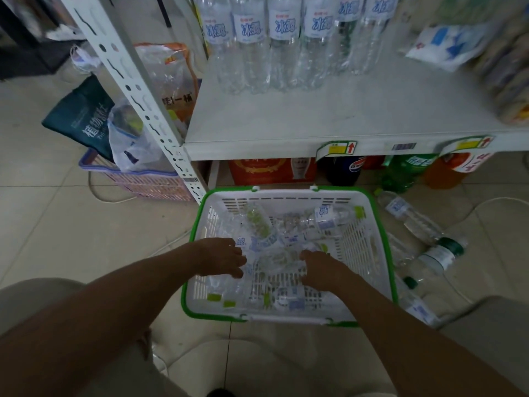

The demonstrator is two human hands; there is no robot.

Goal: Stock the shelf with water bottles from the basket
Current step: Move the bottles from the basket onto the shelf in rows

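a person crouched at a shop shelf reaches both arms into a white, green-rimmed basket [360, 247] on the floor, where clear water bottles [289, 302] lie jumbled on their sides. the left hand [220, 257] and right hand [323, 267] sit knuckles-up over the middle of the pile, a little apart. the bottle between them [274, 262] appears to lie with its long axis running left to right, one end by each hand, so both are about equally near and a grasp would likely come down across its body. the fingers of both hands curl down into the bottles, but their tips are hidden, so it cannot be told whether either hand has hold of one. another bottle [326, 220] lies at the far right of the basket, green cap pointing right, nearer the right hand. the shelf [315, 116] stands just beyond the basket's far wall, its near part bare, with a row of standing bottles [283, 38] at the back. loose bottles [409, 217] lie on the floor to the right.
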